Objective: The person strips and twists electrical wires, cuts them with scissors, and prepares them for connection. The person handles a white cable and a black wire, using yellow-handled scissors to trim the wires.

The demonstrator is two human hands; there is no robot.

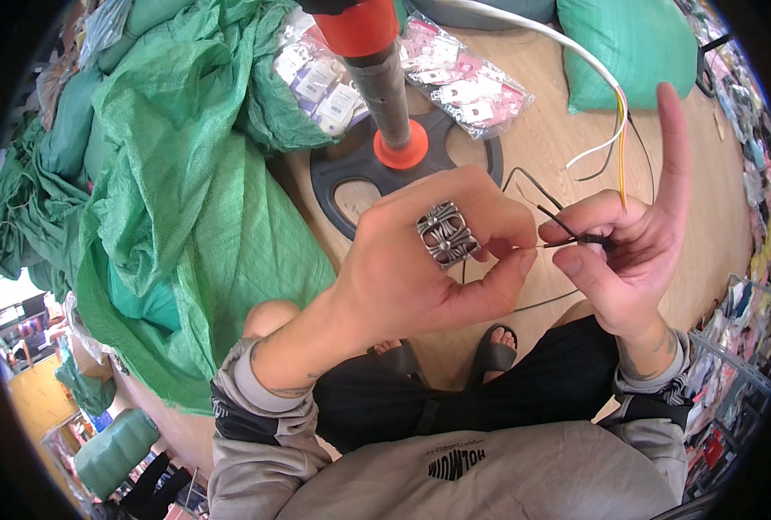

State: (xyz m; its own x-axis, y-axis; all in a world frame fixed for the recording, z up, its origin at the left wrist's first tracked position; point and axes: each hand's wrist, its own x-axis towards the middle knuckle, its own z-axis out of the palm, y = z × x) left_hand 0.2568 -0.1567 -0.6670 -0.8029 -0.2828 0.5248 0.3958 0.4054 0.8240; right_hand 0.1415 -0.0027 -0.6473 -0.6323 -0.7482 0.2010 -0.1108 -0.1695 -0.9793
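My left hand [429,260], with a wide silver ring [447,234] on one finger, is closed in a pinch. Between its thumb and fingertip is the thin end of a black wire [560,243]. My right hand [632,269] holds the same wire a little further along, gripping it between thumb and curled fingers; one finger points straight up. A second black wire end [552,217] sticks out beside the grip. From above, a white cable [567,39] splits into thin coloured wires [622,147], including yellow, that run down behind my right hand.
A grey post [381,95] with an orange collar [400,144] rises from a dark round base [342,165] ahead. Green woven sacks [195,173] heap at the left; another stuffed green sack [628,52] lies far right. Clear bags of tagged goods [472,82] flank the post. Shelves [736,338] line the right.
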